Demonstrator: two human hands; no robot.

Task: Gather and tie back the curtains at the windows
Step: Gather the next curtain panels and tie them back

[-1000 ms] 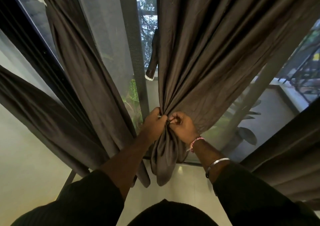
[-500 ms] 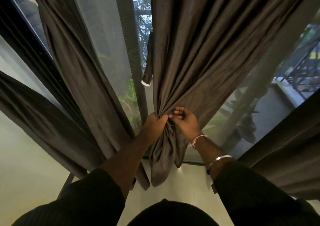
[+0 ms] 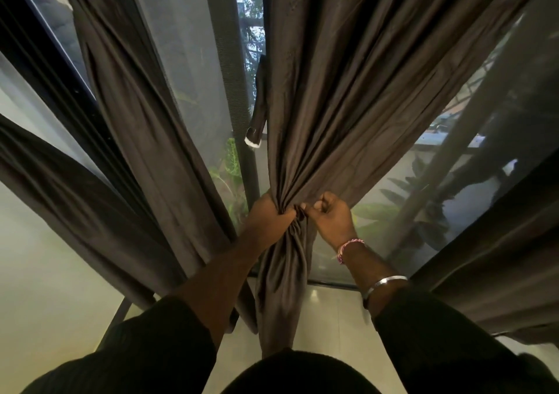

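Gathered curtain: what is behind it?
Behind the gathered curtain, only flanking window glass, outdoor plants and dark frame post show; everything directly behind is covered.

Daylight comes through tall glass panes (image 3: 187, 70) set in dark frames (image 3: 225, 60), with green foliage (image 3: 233, 163) outside and pale floor tiles (image 3: 332, 312) below.

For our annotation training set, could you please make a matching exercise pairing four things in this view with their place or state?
Column one:
1. left hand
2. tie-back strap
3. silver bangle
4. middle curtain

Column two:
A. hangs loose beside the window frame, white tip down
B. bunched at the waist, spreading wide above
C. sits on the right forearm, just above the sleeve
D. grips the gathered fabric from the left side

Pairs: 1-D, 2-A, 3-C, 4-B
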